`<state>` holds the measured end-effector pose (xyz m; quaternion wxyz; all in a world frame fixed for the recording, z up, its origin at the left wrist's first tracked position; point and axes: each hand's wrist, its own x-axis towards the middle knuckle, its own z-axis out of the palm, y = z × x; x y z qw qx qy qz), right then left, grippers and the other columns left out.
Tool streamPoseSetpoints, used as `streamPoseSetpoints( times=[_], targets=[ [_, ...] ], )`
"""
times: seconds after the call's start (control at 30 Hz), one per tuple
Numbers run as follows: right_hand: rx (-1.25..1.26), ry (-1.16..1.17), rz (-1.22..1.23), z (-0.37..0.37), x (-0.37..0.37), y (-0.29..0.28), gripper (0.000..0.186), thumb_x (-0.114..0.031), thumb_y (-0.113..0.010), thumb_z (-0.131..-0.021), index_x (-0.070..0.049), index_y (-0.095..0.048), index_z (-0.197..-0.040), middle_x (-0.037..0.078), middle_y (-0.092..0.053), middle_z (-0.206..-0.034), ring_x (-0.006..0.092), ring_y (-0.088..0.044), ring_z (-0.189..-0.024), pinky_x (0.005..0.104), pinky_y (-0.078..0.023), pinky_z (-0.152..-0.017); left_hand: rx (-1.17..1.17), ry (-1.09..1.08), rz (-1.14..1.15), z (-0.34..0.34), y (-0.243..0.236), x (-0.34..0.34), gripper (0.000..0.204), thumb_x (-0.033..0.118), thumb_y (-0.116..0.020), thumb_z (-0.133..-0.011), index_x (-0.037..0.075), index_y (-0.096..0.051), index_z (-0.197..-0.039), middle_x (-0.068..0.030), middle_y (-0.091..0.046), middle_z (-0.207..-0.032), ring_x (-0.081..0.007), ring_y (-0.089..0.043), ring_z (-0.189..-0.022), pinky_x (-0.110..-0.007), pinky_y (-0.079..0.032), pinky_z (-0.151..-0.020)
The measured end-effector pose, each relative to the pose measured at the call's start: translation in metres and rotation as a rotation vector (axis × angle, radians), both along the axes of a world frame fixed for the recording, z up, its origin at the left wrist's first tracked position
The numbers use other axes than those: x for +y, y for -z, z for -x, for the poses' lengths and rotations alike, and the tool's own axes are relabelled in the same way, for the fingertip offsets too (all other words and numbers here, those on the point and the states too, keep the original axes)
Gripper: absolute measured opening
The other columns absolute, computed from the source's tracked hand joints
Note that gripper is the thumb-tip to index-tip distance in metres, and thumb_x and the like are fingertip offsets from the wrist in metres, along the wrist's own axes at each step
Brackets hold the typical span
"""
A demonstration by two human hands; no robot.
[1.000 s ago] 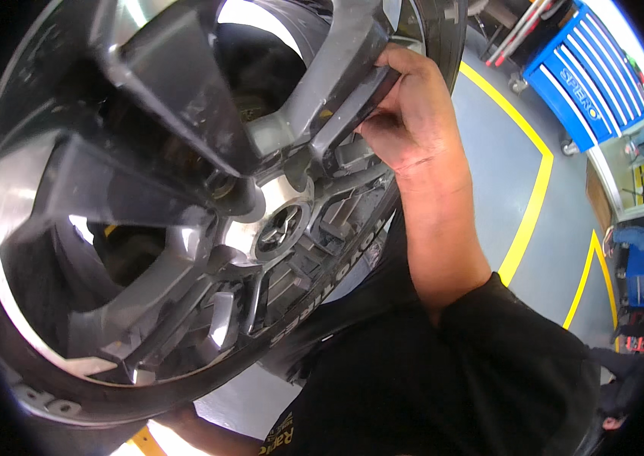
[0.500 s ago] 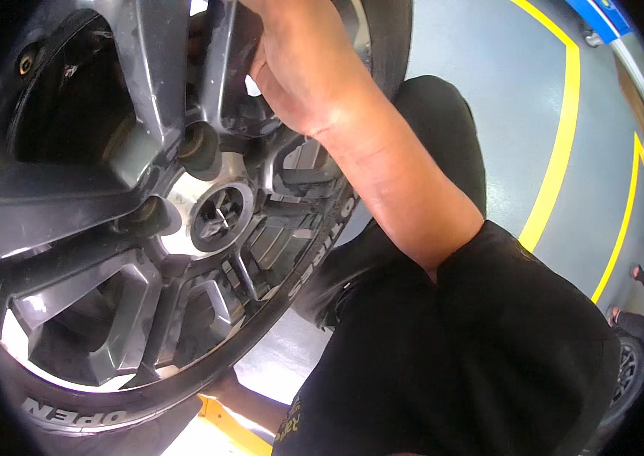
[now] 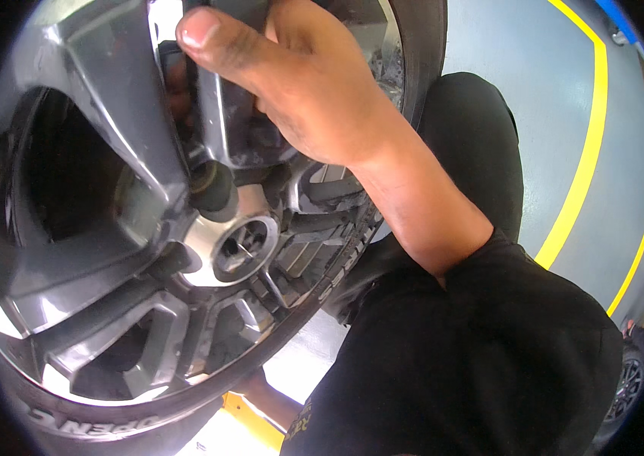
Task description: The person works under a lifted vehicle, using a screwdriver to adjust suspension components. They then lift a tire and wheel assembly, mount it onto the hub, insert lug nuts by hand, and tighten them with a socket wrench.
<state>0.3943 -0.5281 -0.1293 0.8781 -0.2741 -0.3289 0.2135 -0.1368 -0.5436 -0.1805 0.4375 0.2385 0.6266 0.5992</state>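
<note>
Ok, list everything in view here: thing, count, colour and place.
wheel rim: one, grey and silver, left
hub centre: one, silver and dark, mid-rim
tyre: one, black, pale lettering, around the rim
floor: one, blue-grey, right
floor lines: two, yellow, right
second wheel: one, dark, lower right edge
flat part: one, yellow, below the tyre
right hand: one, bare, at the rim's upper part
left forearm: one, bare, below the tyre, its hand hidden
shirt: one, black, lower middle
trouser leg: one, black, upper right
</note>
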Motion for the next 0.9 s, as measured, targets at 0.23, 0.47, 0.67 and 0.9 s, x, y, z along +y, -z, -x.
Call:
streamPoseSetpoints(
  times=[0.23, 0.47, 0.67, 0.9],
  targets=[
    [0.275, -0.191, -0.053, 0.013, 0.014, 0.001, 0.048, -0.049, -0.068, -0.095, -0.001, -0.067, -0.094, 0.006, -0.068, -0.085, 0.0132, -0.065, -0.081, 0.0294, -0.053, -0.075, -0.057, -0.028, -0.006, -0.01, 0.002, 0.006, 0.035, 0.03, -0.051, -0.101, 0.002, -0.058, -0.119, -0.0133, -0.062, -0.117, -0.0267, -0.059, -0.104, -0.042, -0.048, -0.094],
    [0.37, -0.045, 0.13, 0.02, -0.006, -0.013, 0.049, -0.04, -0.057, -0.103, 0.002, -0.057, -0.129, 0.013, -0.069, -0.116, 0.0226, -0.07, -0.104, 0.0398, -0.056, -0.093, -0.176, -0.082, -0.061, -0.017, -0.005, -0.01, 0.037, 0.031, -0.049, -0.101, 0.002, -0.058, -0.121, -0.0137, -0.063, -0.119, -0.0274, -0.059, -0.107, -0.043, -0.048, -0.096],
    [0.419, 0.207, 0.265, 0.024, -0.01, 0.009, 0.051, -0.034, -0.055, -0.101, 0.0, -0.048, -0.139, 0.014, -0.054, -0.138, 0.0276, -0.053, -0.127, 0.0451, -0.042, -0.109, -0.364, -0.101, -0.136, -0.021, 0.006, -0.03, 0.039, 0.032, -0.048, -0.102, 0.002, -0.059, -0.123, -0.014, -0.063, -0.12, -0.0281, -0.06, -0.108, -0.043, -0.048, -0.097],
    [0.239, 0.325, 0.258, -0.046, 0.042, 0.054, 0.048, -0.032, -0.05, -0.098, 0.001, -0.059, -0.132, 0.018, -0.061, -0.133, 0.0319, -0.06, -0.121, 0.0482, -0.045, -0.107, -0.478, -0.105, -0.102, -0.047, 0.073, 0.021, 0.057, 0.048, -0.04, -0.104, 0.002, -0.056, -0.135, -0.0113, -0.059, -0.136, -0.0274, -0.054, -0.126, -0.044, -0.042, -0.107]
  ],
)
